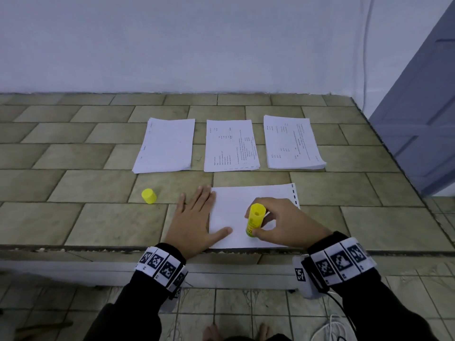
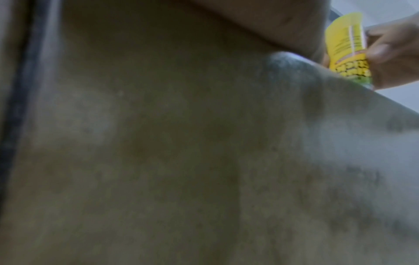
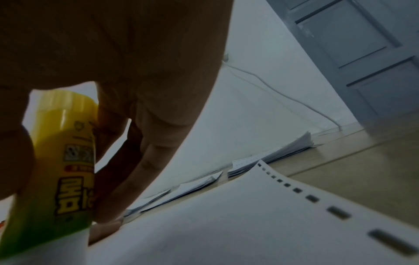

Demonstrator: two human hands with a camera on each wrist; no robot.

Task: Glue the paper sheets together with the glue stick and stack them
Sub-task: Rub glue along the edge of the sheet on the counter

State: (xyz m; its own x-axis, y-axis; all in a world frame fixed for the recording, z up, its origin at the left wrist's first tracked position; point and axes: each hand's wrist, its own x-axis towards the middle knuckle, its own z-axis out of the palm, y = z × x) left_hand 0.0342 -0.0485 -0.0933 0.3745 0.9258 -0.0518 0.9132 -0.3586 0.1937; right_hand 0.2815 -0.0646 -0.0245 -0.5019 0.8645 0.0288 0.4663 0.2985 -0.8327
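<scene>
Our right hand [image 1: 285, 221] grasps the uncapped glue stick [image 1: 254, 220], upright, tip down on a blank sheet [image 1: 236, 212] at the tabletop's near edge. Our left hand [image 1: 197, 222] lies flat and relaxed, pinning the sheet's left edge. The cap [image 1: 149, 196] sits apart to the left. If that palm lifts, the glue may drag and crease the paper.

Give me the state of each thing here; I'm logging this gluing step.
Glue stick: uncapped, upright, tip down on the sheet.
Cap: off, lying on the tiles.
Sheet: flat, blank side up.
Three paper stacks: flat, untouched.
Left hand: flat, pressing the sheet's edge.
Right hand: gripping the glue stick.
</scene>
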